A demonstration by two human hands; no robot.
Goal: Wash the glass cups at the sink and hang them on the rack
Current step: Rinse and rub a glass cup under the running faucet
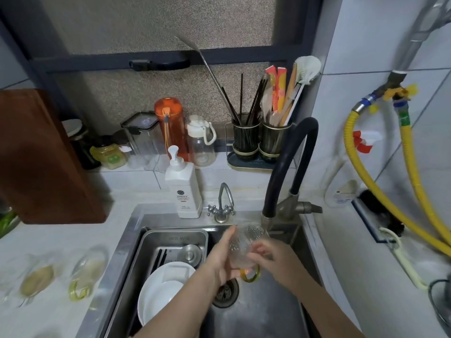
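1. Here the left hand [225,258] cradles a ribbed glass cup [246,247] just right of frame centre, palm against its side and fingers curled under its base, while the right hand [268,254] pinches the cup's lower side with its fingertips.
2. The cup sits tilted over the sink [268,313], its mouth just below the spout of the black faucet [288,162]; I cannot tell whether water is running.
3. To wash it well, I would turn the cup slowly, rub rim and ribs, and keep it low over the basin because wet glass slips.
4. Two glass cups [87,274] with yellowish dregs wait on the desk [36,320] at lower left.
5. A steel tray [175,236] in the sink's left part holds white plates [161,293] and a small metal lid.
6. Twin holders [261,140] at upper centre hold chopsticks and brushes; a white pump bottle [184,189] stands behind the sink.
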